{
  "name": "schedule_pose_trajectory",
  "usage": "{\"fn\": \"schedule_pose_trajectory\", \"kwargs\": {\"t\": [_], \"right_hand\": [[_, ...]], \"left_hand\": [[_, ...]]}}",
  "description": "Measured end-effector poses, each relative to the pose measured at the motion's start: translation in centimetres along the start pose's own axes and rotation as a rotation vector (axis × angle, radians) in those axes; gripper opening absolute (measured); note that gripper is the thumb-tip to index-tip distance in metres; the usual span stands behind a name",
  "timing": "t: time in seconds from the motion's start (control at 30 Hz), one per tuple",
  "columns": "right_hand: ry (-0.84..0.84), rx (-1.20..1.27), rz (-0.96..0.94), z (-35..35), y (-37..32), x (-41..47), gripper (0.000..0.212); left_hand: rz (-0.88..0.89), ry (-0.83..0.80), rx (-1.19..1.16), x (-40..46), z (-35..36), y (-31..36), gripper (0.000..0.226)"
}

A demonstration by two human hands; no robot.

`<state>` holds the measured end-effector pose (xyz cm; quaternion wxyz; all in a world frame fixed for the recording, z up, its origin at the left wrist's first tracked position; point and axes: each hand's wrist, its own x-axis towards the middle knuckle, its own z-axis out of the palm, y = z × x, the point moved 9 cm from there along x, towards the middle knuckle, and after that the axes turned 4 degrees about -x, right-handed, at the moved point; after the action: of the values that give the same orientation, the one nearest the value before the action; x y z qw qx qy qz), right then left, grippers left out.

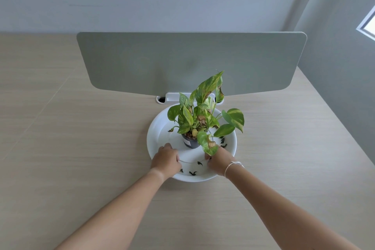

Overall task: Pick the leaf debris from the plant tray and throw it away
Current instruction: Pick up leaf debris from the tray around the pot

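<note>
Hard to tell what the curled fingers (207, 156) of the right hand (218, 161) hold; left hand (166, 158) curled too, on the tray (158, 128) rim at 8 o'clock. Dark leaf bits (199, 163) (small ones) lying at 6 o'clock and at 3 o'clock, potted plant (203, 115) in the middle.

Glossy white tray (160, 126), matt woodgrain table (81, 148)

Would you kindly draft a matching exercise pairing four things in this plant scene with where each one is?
Things:
1. pot
2. left hand
3. right hand
4. panel

Places:
A. upright behind the tray
B. at the tray's near-left rim
C. middle of the tray
D. under a drooping leaf, near-right of the tray

Pairs: 1-C, 2-B, 3-D, 4-A
</note>
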<state>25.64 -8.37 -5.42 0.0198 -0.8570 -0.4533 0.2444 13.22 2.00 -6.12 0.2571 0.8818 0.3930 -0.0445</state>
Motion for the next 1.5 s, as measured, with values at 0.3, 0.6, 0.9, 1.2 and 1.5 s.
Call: {"fn": "schedule_pose_trajectory", "kwargs": {"t": [0.3,0.6,0.9,1.2,1.5], "right_hand": [[0.042,0.071,0.065,0.6,-0.9,-0.3,0.023],[0.040,0.127,0.169,1.6,-0.6,0.7,0.006],[0.081,0.196,0.230,2.2,0.3,0.8,0.027],[0.001,0.149,0.229,1.9,0.3,1.3,0.024],[-0.207,1.461,0.432,2.7,2.2,0.7,0.018]], "left_hand": [[-0.009,-0.111,0.022,-0.2,0.8,0.3,0.032],[0.034,-0.131,-0.078,-0.2,1.9,1.4,0.017],[0.016,-0.135,-0.112,0.0,2.5,1.5,0.022],[-0.045,-0.114,-0.272,0.1,1.8,1.1,0.025],[-0.059,-0.176,-0.365,-0.3,2.6,1.7,0.030]]}}
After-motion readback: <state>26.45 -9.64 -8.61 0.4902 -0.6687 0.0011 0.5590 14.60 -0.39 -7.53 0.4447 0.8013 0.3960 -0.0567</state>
